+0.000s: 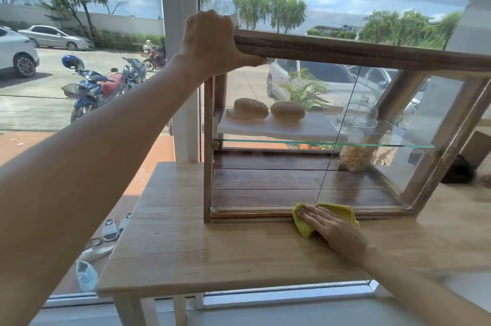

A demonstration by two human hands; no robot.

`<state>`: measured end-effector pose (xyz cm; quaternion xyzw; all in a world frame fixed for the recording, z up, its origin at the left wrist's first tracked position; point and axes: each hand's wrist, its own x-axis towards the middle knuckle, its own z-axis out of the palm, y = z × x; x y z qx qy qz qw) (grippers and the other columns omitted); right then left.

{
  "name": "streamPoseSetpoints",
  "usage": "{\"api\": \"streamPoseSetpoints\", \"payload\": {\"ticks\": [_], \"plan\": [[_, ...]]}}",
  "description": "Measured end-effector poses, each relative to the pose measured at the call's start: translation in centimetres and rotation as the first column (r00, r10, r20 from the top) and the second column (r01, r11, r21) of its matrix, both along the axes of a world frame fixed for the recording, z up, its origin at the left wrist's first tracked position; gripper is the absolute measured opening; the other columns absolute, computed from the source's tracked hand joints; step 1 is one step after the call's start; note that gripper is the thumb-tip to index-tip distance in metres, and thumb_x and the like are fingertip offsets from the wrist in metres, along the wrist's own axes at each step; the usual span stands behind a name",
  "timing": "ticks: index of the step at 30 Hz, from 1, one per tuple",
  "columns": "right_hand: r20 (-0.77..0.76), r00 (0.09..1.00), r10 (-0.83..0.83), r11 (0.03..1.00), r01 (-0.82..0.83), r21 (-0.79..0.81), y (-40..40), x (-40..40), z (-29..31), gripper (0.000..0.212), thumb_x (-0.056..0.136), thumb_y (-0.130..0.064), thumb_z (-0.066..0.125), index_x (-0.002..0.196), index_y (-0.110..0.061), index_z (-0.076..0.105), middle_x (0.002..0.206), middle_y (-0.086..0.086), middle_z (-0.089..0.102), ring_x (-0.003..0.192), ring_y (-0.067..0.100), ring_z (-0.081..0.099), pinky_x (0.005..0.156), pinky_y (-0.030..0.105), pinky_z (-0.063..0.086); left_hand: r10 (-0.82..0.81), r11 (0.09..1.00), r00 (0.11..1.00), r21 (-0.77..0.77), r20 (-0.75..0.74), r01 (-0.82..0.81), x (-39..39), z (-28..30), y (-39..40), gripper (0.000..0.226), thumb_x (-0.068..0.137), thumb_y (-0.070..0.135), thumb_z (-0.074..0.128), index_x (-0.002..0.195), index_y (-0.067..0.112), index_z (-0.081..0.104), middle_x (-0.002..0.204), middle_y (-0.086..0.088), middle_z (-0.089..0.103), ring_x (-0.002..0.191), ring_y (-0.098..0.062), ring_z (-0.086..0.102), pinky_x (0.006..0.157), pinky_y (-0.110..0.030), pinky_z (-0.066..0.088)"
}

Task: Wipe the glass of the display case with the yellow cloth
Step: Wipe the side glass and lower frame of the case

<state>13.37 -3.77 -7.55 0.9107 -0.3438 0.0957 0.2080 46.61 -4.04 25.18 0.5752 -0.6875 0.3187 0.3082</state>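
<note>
Table (186, 251): a pale wooden top against the shopfront window, carrying everything here.
Display case (345, 50): wood-framed, glass-fronted, standing on the table; 2 seeded buns (251, 108) sit on a white board above its glass shelf.
My left hand (212, 41): gripping the case's top left corner, fingers curled over the frame.
My right hand (332, 230): flat, fingers spread, pressing down on the cloth.
Yellow cloth (342, 210): bunched against the front pane's bottom edge, near the middle.
</note>
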Motion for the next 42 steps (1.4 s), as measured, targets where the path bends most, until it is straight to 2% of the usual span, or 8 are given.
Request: {"api": "streamPoseSetpoints", "payload": {"ticks": [10,15,19,23,27,30,34,42], "plan": [[0.031,0.991,-0.131,0.982,0.134,-0.135,0.8,0.6,-1.1,0.051,0.076,-0.005,0.035,0.117,-0.003,0.065,0.116,0.008,0.068,0.109,0.020,0.064,0.103,0.036,0.029,-0.004,1.000,1.000,-0.012,-0.020,0.004,0.1,-0.1,-0.5,0.096,0.052,0.092,0.043,0.091,0.008,0.066,0.065,-0.003,0.056,0.065,-0.020,0.049,0.070,-0.029,0.037],[0.181,0.959,-0.216,0.976,0.214,0.030,1.7,1.8,-0.1,0.066,0.055,0.012,0.075,0.118,-0.007,0.066,0.116,0.007,0.068,0.106,0.023,0.066,0.092,0.029,0.050,-0.006,1.000,1.000,0.007,-0.012,0.006,0.1,-0.1,-0.3,0.092,0.055,0.090,0.046,0.090,0.007,0.064,0.065,-0.003,0.055,0.064,-0.020,0.049,0.069,-0.029,0.035],[0.523,0.812,-0.259,0.946,0.104,0.307,2.8,4.2,2.6,0.075,0.065,0.020,0.057,0.127,-0.022,0.058,0.115,-0.001,0.068,0.091,0.019,0.068,0.077,0.012,0.045,-0.007,1.000,1.000,0.017,0.011,0.006,0.2,0.0,-0.2,0.087,0.058,0.086,0.050,0.092,0.007,0.063,0.069,-0.005,0.059,0.064,-0.020,0.049,0.068,-0.029,0.036],[0.834,0.545,-0.090,0.994,0.001,0.106,3.8,10.5,7.7,0.062,0.063,0.023,0.058,0.116,-0.010,0.065,0.093,-0.008,0.066,0.077,-0.004,0.057,0.070,-0.005,0.035,-0.009,1.000,1.000,0.026,0.016,0.009,0.4,0.1,-0.4,0.085,0.059,0.085,0.052,0.095,0.009,0.065,0.075,-0.007,0.066,0.066,-0.020,0.050,0.069,-0.029,0.040],[0.918,0.365,0.156,0.975,0.089,-0.202,3.1,16.3,13.8,0.051,0.076,0.011,0.042,0.122,-0.002,0.060,0.103,0.004,0.068,0.085,0.007,0.060,0.080,0.005,0.044,-0.004,0.999,1.000,0.041,0.023,0.003,0.6,0.2,-0.2,0.083,0.060,0.082,0.055,0.099,0.010,0.065,0.079,-0.007,0.066,0.069,-0.018,0.048,0.069,-0.027,0.034],[0.766,0.533,0.359,0.909,-0.014,-0.416,1.4,19.5,16.6,0.051,0.082,0.006,0.039,0.131,0.000,0.052,0.133,0.014,0.056,0.123,0.024,0.052,0.104,0.031,0.042,0.000,0.999,0.999,0.048,0.035,-0.001,0.7,0.3,-0.4,0.085,0.060,0.084,0.054,0.102,0.011,0.064,0.081,-0.006,0.066,0.074,-0.020,0.056,0.068,-0.027,0.034],[0.524,0.776,0.351,0.897,-0.118,-0.426,-1.4,22.0,16.1,0.063,0.080,0.016,0.052,0.138,-0.005,0.047,0.147,0.008,0.042,0.139,0.019,0.034,0.114,0.033,0.029,-0.002,0.999,1.000,0.042,0.021,0.001,0.8,0.2,-0.7,0.087,0.059,0.085,0.052,0.102,0.011,0.065,0.075,-0.002,0.063,0.069,-0.017,0.050,0.067,-0.026,0.035],[0.423,0.836,0.351,0.902,-0.182,-0.390,-2.8,20.7,12.5,0.068,0.078,0.014,0.054,0.141,-0.009,0.042,0.149,0.005,0.039,0.141,0.016,0.031,0.116,0.031,0.026,-0.008,1.000,1.000,0.009,0.004,0.008,1.0,0.1,-1.4,0.084,0.058,0.085,0.053,0.100,0.013,0.065,0.078,-0.002,0.066,0.068,-0.015,0.048,0.067,-0.026,0.035]]}}
